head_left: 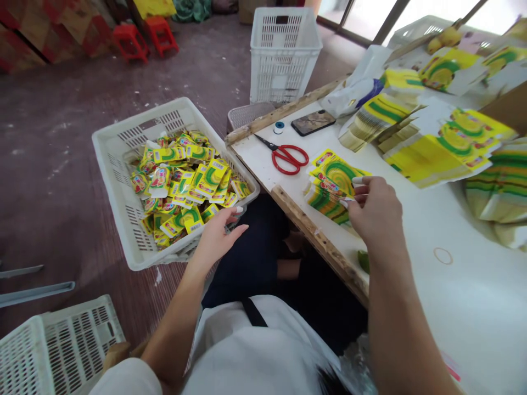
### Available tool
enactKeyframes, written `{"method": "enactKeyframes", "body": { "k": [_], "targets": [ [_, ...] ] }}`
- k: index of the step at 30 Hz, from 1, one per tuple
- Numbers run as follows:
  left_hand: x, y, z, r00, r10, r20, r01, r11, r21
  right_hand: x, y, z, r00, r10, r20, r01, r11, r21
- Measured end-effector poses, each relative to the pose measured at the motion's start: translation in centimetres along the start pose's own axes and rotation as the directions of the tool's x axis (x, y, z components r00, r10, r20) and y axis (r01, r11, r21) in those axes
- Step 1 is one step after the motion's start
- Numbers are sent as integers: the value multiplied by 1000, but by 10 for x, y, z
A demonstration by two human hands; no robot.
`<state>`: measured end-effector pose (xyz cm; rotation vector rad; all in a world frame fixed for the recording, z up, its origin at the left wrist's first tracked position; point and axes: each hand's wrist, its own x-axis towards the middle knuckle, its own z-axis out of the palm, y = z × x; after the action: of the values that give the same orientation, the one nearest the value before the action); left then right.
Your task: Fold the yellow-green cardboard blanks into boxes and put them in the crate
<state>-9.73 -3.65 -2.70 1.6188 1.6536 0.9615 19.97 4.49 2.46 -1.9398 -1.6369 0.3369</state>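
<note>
My left hand (218,233) holds nothing, its thumb and fingers apart, over the near right rim of a white plastic crate (117,203). Inside the crate lies a loose heap of small yellow and green printed cartons (181,189). On the white table, my right hand (373,208) has its thumb and fingers at the right edge of a fanned stack of flat yellow and green cartons (329,181), gripping the edge of one near the top. Red-handled scissors (288,159) lie just beyond that stack, blades pointing left.
Farther along the table (473,318) are a phone (313,122), a small thread spool (279,127), more carton stacks (444,145) and a rubber band (443,255). A wooden strip (321,241) edges the table. Another white crate (284,55) and red stools (130,43) stand beyond.
</note>
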Motion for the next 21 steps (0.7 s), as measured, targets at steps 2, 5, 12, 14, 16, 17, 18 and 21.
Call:
{"method": "enactKeyframes", "body": {
  "k": [2,5,12,14,16,17,18,21],
  "targets": [
    [-3,2,0,999,-10,33,10,1000,16,0,2,2,1000,-12,-5,12,1000,11],
    [-6,5,1,997,-24,77,21,999,45,0,7,5,999,-37,-28,38,998,47],
    [-8,6,5,993,-14,121,7,998,58,1,12,9,998,-51,-35,53,997,65],
    [-8,6,5,991,-13,130,6,999,54,1,11,8,999,-47,-27,49,998,49],
    [-8,6,6,991,-13,134,6,999,52,1,10,8,998,-56,-34,57,997,44],
    [-8,5,5,991,-12,134,5,999,53,1,10,9,997,-61,-42,63,997,44],
    [-8,5,5,991,-12,135,5,998,55,1,10,9,996,-66,-51,69,997,44],
    [-9,1,5,990,-21,141,13,998,59,1,13,11,994,-80,-74,84,995,48]
  ]
}}
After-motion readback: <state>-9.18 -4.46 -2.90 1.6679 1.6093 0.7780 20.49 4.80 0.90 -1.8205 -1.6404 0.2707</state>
